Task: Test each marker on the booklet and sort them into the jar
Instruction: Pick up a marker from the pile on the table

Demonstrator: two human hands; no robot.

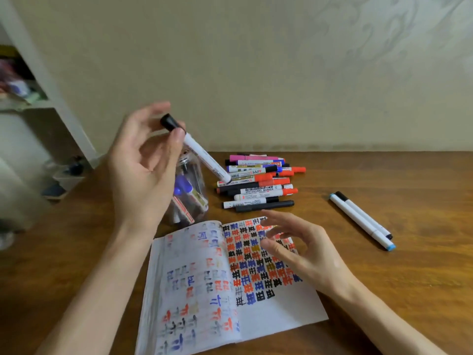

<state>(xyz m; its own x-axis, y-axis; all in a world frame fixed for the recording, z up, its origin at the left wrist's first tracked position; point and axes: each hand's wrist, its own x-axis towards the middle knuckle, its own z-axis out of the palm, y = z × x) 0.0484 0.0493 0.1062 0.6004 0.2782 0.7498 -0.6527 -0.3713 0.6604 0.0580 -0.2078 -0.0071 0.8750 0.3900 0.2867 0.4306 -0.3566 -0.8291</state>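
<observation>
the left hand (pixel 143 165) pinches a black-capped white marker (pixel 204 155) between thumb and fingers, above the clear jar (pixel 198 193), which it mostly hides; the markers inside blur together. the right hand (pixel 304 249), fingers loosely spread and smeared, holds nothing over the open booklet (pixel 202 278) on the bench (pixel 384 290); whether it touches the page is unclear. the frame edge cuts off the booklet's near corner.

We see a brown wood-grain table (pixel 384 180) filling the near half. On the far side, a plain beige wall (pixel 230 60), with a faint swirl pattern (pixel 371 29) top right. Far left, a white shelf unit (pixel 58 98) with blurred clutter (pixel 15 83) we can't identify. Soft, even light.
</observation>
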